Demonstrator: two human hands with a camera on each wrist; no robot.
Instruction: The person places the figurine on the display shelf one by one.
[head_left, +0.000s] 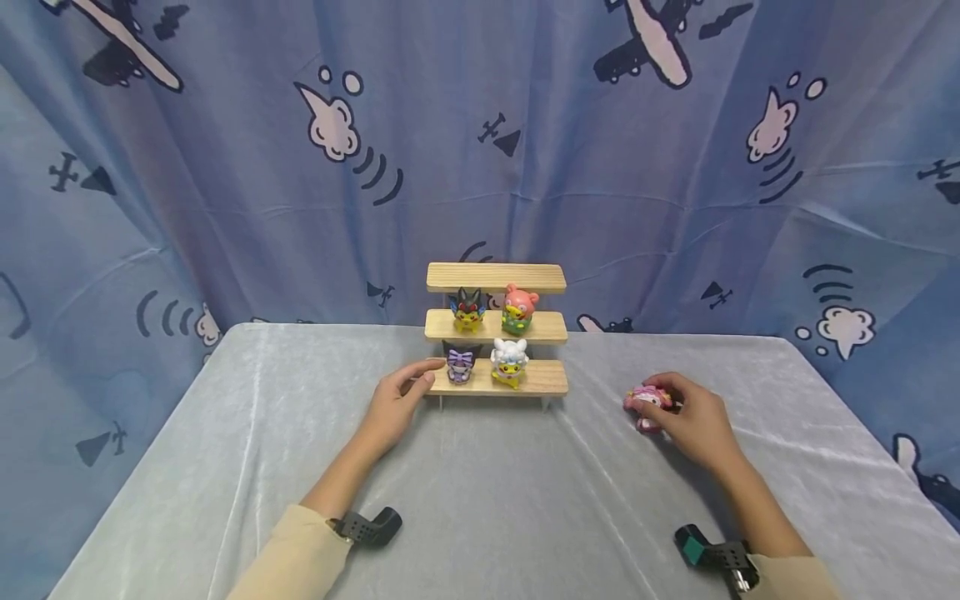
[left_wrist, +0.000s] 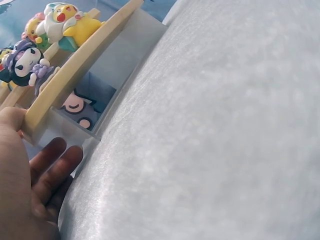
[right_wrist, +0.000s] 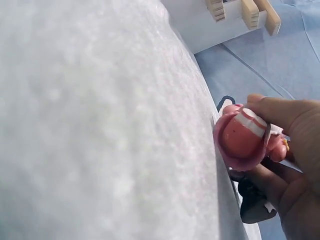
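A tiered display stand (head_left: 543, 379) of three pale wood shelves on clear supports bears several small figurines. At the left end of its bottom shelf (left_wrist: 80, 80), my left hand (head_left: 397, 400) grips the corner with thumb and index finger; the other fingers hang loosely below. Purple-and-black (head_left: 460, 365) and white-and-yellow (head_left: 509, 363) figurines stand on that shelf. Right of the stand, my right hand (head_left: 693, 417) pinches a pink figurine (head_left: 647, 400) close over the table. Its rounded pink underside (right_wrist: 242, 135) faces the right wrist camera.
On the middle shelf stand a black-eared yellow figurine (head_left: 468, 312) and a pink-and-green one (head_left: 519, 310). A pale grey cloth covers the table (head_left: 480, 500). Behind it hangs a blue curtain (head_left: 450, 125) printed with planes and clouds. Both wrists wear dark camera bands.
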